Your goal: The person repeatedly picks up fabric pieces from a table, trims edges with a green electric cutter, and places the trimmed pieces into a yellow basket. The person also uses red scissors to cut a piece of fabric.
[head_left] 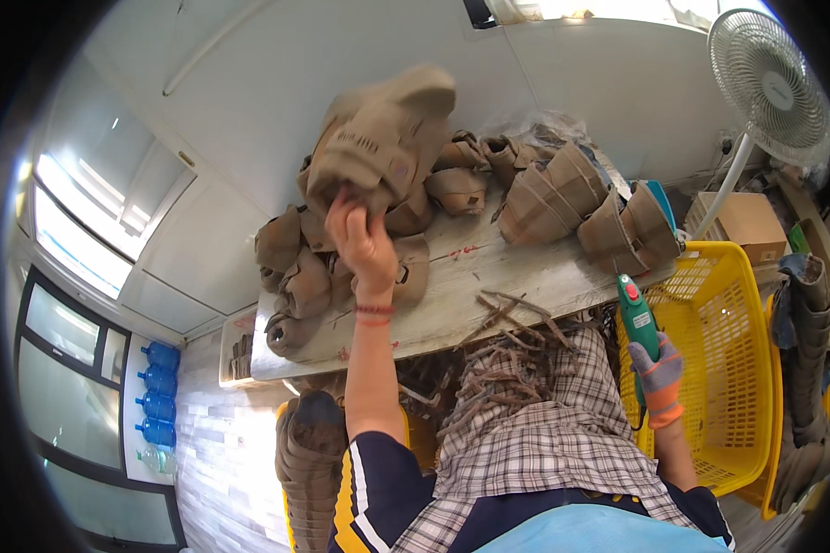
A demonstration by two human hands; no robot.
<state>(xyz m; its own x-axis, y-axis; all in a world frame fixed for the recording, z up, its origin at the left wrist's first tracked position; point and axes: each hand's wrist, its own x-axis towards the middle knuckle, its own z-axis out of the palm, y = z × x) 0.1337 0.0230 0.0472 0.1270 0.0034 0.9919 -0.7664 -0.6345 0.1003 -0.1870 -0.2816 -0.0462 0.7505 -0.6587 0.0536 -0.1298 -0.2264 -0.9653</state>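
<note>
My left hand (358,241) is raised over the table, its fingers pinched on the lower edge of a tan shaped fabric piece (378,138). The piece is hollow, blurred by motion, and has lettering and a rounded projecting end; its exact kind cannot be told. Low on the right, my right hand (657,376), in a grey and orange glove, is closed around a green handheld power tool (638,318) with a red switch. Its thin tip points up toward a tan curved stack (629,229) at the table's right end. Brown trimmed strips (498,378) lie across my checked apron.
More tan pieces crowd the white table (452,304), at left and along the back. A yellow basket (719,369) stands at right. Beyond are a fan (773,88) and a cardboard box (738,221). A nested brown stack (312,461) stands near my left arm.
</note>
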